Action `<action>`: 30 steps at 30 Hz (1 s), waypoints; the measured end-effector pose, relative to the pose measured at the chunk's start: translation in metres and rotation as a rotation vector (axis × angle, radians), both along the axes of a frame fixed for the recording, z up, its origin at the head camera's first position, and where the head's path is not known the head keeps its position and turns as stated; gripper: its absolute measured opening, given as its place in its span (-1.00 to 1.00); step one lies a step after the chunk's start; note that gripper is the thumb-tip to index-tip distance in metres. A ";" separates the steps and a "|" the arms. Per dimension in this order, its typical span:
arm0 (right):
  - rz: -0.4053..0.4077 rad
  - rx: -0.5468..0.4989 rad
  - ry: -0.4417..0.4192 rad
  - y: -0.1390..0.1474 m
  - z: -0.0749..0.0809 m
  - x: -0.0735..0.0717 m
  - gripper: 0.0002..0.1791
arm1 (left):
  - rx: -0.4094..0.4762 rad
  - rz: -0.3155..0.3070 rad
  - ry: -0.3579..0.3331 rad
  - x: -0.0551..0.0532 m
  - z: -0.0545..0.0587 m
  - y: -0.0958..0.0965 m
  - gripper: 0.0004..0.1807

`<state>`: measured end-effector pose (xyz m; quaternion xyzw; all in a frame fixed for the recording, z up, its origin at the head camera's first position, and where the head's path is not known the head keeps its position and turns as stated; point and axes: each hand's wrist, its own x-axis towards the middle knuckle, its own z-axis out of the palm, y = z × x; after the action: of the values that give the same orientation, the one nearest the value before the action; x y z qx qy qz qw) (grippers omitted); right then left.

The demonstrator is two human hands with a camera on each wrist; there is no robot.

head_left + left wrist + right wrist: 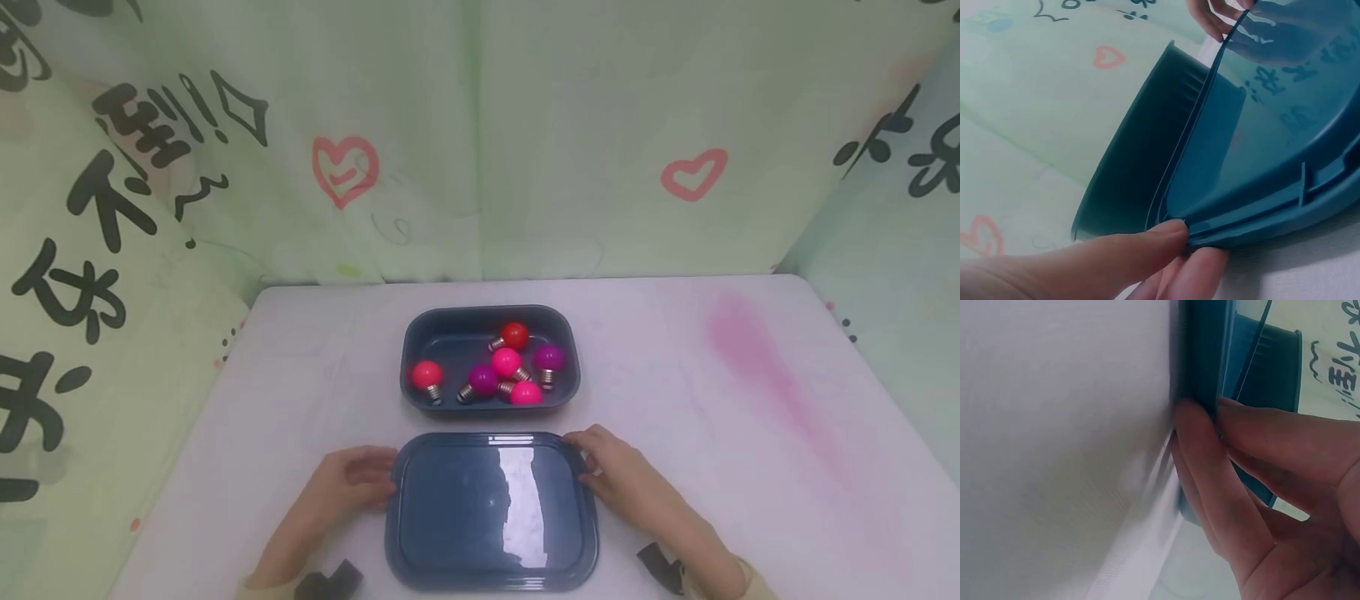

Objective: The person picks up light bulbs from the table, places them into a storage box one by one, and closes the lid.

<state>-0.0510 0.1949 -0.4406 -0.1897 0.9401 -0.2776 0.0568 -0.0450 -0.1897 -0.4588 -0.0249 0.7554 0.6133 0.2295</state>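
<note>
A dark blue plastic lid (457, 517) lies in front of me on the table. My left hand (352, 482) pinches its left edge; the left wrist view shows the thumb (1169, 234) on top and fingertips beneath the rim. At the upper right corner my right hand (618, 471) grips the lid's edge between thumb and fingers. Just behind the lid stands a dark blue rectangular box (442, 337) without a cover. Inside it lie several small round light bulbs with screw bases: a red bulb (515, 335), a pink bulb (506, 362), a purple bulb (483, 380) and others.
The white table (675, 392) carries a pink stain on its right side. Pale green curtains (525, 125) with red hearts and black writing hang behind it and on both sides. Dark straps (330, 582) show near the wrists.
</note>
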 end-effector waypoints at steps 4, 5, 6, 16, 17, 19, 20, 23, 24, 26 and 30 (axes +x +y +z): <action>-0.013 -0.052 0.000 0.002 -0.001 -0.002 -0.44 | -0.034 0.014 -0.005 -0.002 -0.002 0.001 -0.41; -0.015 -0.066 0.001 0.003 -0.001 -0.003 -0.45 | -0.045 0.021 -0.005 -0.002 -0.003 0.002 -0.42; -0.016 -0.081 0.005 0.003 -0.001 -0.003 -0.45 | -0.056 0.032 -0.010 -0.002 -0.003 0.003 -0.43; -0.062 -0.233 -0.136 0.011 -0.004 -0.007 -0.46 | -0.176 0.184 -0.049 -0.002 0.001 0.014 -0.49; -0.061 -0.269 -0.170 0.012 -0.005 -0.007 -0.47 | -0.184 0.193 -0.047 -0.002 0.001 0.015 -0.50; -0.058 -0.331 -0.246 0.015 -0.005 -0.008 -0.49 | -0.208 0.207 -0.049 -0.002 0.002 0.017 -0.50; -0.058 -0.358 -0.287 0.016 -0.005 -0.008 -0.50 | -0.214 0.212 -0.048 -0.002 0.002 0.017 -0.50; -0.047 -0.416 -0.374 0.019 -0.006 -0.009 -0.55 | -0.230 0.223 -0.048 -0.003 0.003 0.018 -0.51; -0.042 -0.421 -0.392 0.019 -0.006 -0.010 -0.55 | -0.229 0.225 -0.043 -0.003 0.003 0.018 -0.50; -0.035 -0.433 -0.419 0.020 -0.006 -0.011 -0.56 | -0.216 0.229 -0.024 -0.003 0.004 0.018 -0.50; -0.010 -0.433 -0.426 0.021 -0.006 -0.013 -0.56 | -0.196 0.242 -0.013 -0.002 0.006 0.018 -0.49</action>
<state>-0.0645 0.2158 -0.4461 -0.1303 0.8268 -0.5055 0.2094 -0.0470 -0.1719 -0.4525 -0.1419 0.8015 0.5598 0.1551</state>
